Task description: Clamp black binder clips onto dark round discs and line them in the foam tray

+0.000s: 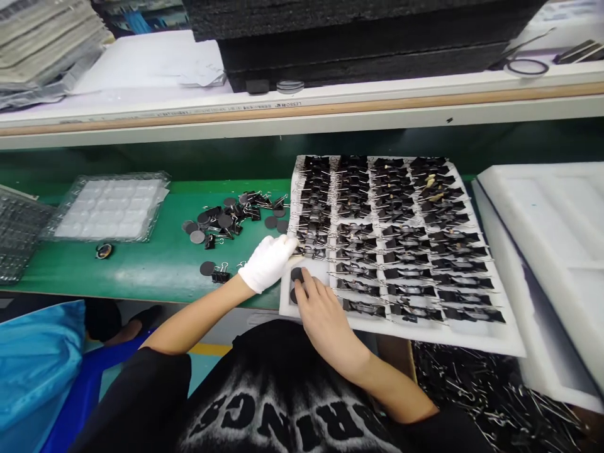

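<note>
My left hand (268, 261), in a white glove, is closed at the left edge of a white foam tray (460, 343), its fingertips at a black binder clip (314, 253) in the left column. My bare right hand (328, 318) has its fingers on a round black disc (297, 274) in the tray's front left part. Another dark disc (293, 296) shows partly beside these fingers. Rows of black clips (361, 269) with silver wire handles fill the tray's columns. Left of the gloved hand lie a single clip (220, 274) and a disc (206, 268).
A pile of loose discs (225, 220) and clips lies on the green table (141, 270). A clear plastic tray (108, 207) sits farther left. White foam trays (561, 251) stand at right, above a box of loose clips (472, 384). A shelf (330, 113) spans the back.
</note>
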{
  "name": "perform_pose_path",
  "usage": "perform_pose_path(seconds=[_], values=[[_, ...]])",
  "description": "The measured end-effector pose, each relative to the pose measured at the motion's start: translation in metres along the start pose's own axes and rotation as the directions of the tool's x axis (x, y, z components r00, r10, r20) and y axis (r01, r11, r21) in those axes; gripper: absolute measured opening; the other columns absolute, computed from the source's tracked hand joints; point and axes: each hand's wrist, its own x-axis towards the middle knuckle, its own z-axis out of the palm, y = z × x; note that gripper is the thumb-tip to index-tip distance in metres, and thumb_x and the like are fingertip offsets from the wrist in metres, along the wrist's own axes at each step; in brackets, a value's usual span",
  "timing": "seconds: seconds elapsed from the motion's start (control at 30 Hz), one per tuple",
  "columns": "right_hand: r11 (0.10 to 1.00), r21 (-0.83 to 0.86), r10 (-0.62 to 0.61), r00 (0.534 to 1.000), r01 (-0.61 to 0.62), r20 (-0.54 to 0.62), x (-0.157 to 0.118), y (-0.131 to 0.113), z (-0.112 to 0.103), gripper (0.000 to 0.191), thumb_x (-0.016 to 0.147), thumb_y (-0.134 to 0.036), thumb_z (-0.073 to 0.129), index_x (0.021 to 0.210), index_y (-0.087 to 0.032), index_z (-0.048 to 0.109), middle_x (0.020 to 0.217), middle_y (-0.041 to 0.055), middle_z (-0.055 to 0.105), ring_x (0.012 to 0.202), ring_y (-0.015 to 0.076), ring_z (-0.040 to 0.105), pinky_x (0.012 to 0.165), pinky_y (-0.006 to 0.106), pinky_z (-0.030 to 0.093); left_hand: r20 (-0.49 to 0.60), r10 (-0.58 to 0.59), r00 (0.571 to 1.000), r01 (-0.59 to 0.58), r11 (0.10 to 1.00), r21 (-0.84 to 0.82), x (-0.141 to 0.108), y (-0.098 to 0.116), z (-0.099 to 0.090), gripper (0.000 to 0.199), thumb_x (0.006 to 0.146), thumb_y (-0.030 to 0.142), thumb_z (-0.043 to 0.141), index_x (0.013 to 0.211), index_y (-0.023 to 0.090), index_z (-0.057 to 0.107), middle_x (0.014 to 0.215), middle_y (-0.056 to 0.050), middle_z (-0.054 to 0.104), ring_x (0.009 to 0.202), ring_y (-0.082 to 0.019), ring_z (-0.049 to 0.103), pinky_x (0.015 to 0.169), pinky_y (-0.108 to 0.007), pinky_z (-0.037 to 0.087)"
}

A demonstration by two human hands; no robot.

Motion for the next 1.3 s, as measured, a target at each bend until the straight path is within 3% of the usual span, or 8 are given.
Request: perform_pose_path(seconds=[0.17,0.33,0.53,0.63,0.83,1.0,1.2,1.3], values=[[1.0,-0.025,-0.004,0.997,0.005,0.077,0.016,0.006,0.005,0.017,0.096,-0.01,0.059,0.112,-0.013,0.063,0.138,0.0267,0.062,0.11,0.038,0.064,0.082,0.049,0.058,-0.255,0.008,0.967,-0.014,1.0,-0.019,-0.026,-0.017,-0.025,0.042,0.104,0.048,0.051,0.129,0.016,0.06,0.116,-0.012,0.072,0.101,-0.026,0.07,0.081,-0.038,0.047],[0.995,0.101,-0.02,0.998,0.014,0.055,0.016,0.015,0.01,0.028,0.099,-0.013,0.055,0.128,-0.015,0.056,0.108,0.0149,0.065,0.09,0.0313,0.066,0.073,0.041,0.055,-0.422,-0.263,0.867,0.248,0.964,-0.09,-0.079,-0.099,-0.037,0.036,0.102,0.038,0.055,0.132,0.019,0.059,0.127,-0.013,0.068,0.118,-0.027,0.065,0.097,-0.04,0.048],[0.968,0.249,-0.034,0.998,0.044,-0.047,0.007,0.022,0.02,0.026,0.107,-0.019,0.037,0.126,-0.018,0.055,0.1,0.0086,0.06,0.068,0.0221,0.065,0.056,0.035,0.047,-0.575,-0.771,0.274,0.833,0.489,-0.26,-0.194,-0.235,-0.009,0.058,0.085,0.046,0.076,0.122,0.008,0.054,0.129,-0.021,0.056,0.129,-0.036,0.048,0.11,-0.052,0.037],[0.936,0.35,0.007,0.989,0.047,-0.151,0.006,0.021,0.021,0.024,0.109,-0.025,0.041,0.124,-0.02,0.059,0.102,0.0084,0.061,0.075,0.0209,0.067,0.063,0.034,0.05,-0.546,-0.821,0.168,0.872,0.382,-0.306,-0.251,-0.274,-0.003,0.072,0.08,0.048,0.081,0.126,0.004,0.047,0.136,-0.021,0.05,0.125,-0.033,0.045,0.107,-0.052,0.037],[0.793,0.607,0.21,0.914,0.048,-0.347,0.014,0.008,0.023,0.016,0.101,-0.029,0.063,0.114,-0.023,0.069,0.101,0.0081,0.068,0.092,0.0233,0.07,0.083,0.036,0.057,-0.423,-0.86,0.287,0.842,0.437,-0.316,-0.289,-0.315,-0.008,0.063,0.079,0.039,0.083,0.121,0.008,0.049,0.103,-0.001,0.067,0.09,-0.014,0.053,0.089,-0.03,0.044],[0.214,0.957,0.547,0.836,-0.195,0.048,0.019,-0.012,0.032,0.027,0.088,-0.041,0.079,0.105,-0.022,0.07,0.098,0.0086,0.076,0.085,0.0238,0.075,0.073,0.036,0.063,-0.414,-0.845,0.338,0.813,0.484,-0.323,-0.279,-0.312,-0.003,0.059,0.079,0.034,0.081,0.123,0.005,0.053,0.088,0.003,0.068,0.078,-0.012,0.056,0.079,-0.026,0.05],[-0.242,0.944,0.478,0.819,-0.225,0.318,0.03,-0.018,0.025,0.035,0.081,-0.044,0.085,0.107,-0.023,0.074,0.097,0.0064,0.077,0.066,0.0167,0.073,0.063,0.031,0.063,-0.451,-0.777,0.44,0.707,0.609,-0.36,-0.241,-0.244,0.014,0.075,0.078,0.034,0.078,0.139,0.008,0.044,0.107,-0.005,0.072,0.091,-0.018,0.069,0.089,-0.035,0.057],[-0.293,0.934,0.403,0.859,-0.205,0.315,0.033,-0.016,0.021,0.03,0.084,-0.041,0.084,0.106,-0.024,0.075,0.1,0.0052,0.075,0.074,0.0181,0.076,0.071,0.033,0.065,-0.492,-0.638,0.593,0.529,0.769,-0.359,-0.199,-0.176,0.014,0.083,0.075,0.036,0.08,0.144,0.012,0.04,0.111,-0.01,0.073,0.092,-0.022,0.073,0.09,-0.039,0.06]])
